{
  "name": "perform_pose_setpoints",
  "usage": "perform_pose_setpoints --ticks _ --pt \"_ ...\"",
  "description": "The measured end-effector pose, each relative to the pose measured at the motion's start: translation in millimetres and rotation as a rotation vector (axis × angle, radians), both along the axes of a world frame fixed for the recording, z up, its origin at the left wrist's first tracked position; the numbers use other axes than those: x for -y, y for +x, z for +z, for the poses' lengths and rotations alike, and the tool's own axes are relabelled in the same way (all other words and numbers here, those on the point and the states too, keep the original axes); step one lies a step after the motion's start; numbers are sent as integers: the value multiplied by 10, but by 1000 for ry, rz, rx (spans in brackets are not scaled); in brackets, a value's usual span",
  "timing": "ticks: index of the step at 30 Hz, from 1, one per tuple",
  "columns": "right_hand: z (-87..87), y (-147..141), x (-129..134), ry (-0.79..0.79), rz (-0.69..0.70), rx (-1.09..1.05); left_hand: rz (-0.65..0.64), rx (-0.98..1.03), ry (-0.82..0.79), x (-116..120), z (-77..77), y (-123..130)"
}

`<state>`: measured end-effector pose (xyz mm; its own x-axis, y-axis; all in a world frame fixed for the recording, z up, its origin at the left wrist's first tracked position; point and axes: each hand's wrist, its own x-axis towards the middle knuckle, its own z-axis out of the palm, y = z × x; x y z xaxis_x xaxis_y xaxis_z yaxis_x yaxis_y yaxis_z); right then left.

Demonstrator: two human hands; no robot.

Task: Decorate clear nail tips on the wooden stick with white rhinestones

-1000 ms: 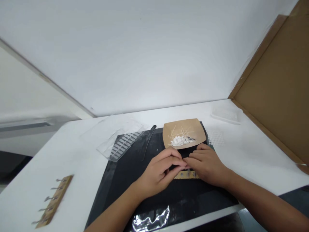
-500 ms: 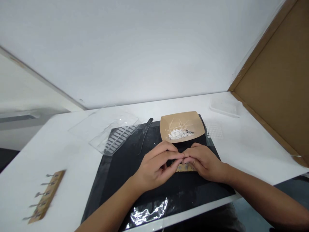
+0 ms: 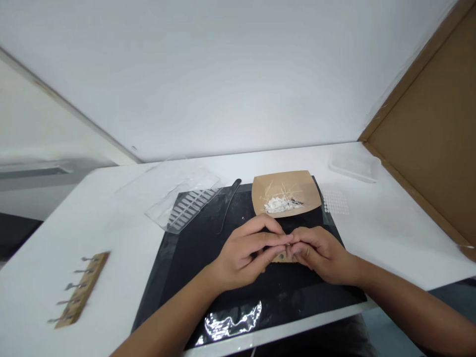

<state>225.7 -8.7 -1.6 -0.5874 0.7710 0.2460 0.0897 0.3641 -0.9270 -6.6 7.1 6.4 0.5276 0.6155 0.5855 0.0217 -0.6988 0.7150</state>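
Over the black mat [image 3: 193, 277], the fingertips of my left hand [image 3: 247, 250] and my right hand [image 3: 322, 253] meet in a pinch. Whatever small thing they hold is too small and hidden to make out. Directly beneath the fingers lies a small yellowish wooden block [image 3: 283, 257], partly covered by both hands. Just beyond them stands a brown paper tray [image 3: 286, 179], holding white bits and thin sticks.
At the left, a wooden strip [image 3: 87, 290] bears several metal pieces. Further back are clear plastic sheets [image 3: 158, 210] with pale strips, and a dark curved file [image 3: 228, 203]. A dotted sheet [image 3: 335, 202] and a clear container [image 3: 353, 166] are to the right.
The view has shifted slightly, so the table things appear a little further right. Both hands remain together above the block, with fingertips slightly rearranged.
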Motion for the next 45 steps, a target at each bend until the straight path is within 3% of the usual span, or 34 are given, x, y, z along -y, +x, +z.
perform_pose_setpoints --ticks 5,18,25,30,37,45 --pt "16 11 18 -90 -30 -43 -30 42 -88 -6 -51 -4" --pt "8 -20 -49 235 -139 -29 -66 97 -311 -3 -73 21" --pt "-88 -33 -59 388 -217 72 5 34 -207 -18 -77 58" --pt "-145 -26 -56 486 -216 151 -40 -20 -122 -50 -61 38" --pt "-167 -31 -57 508 -220 196 -36 -100 28 -137 -86 6" --pt "-155 24 -92 476 -102 385 -114 -180 92 -165 -117 -15"
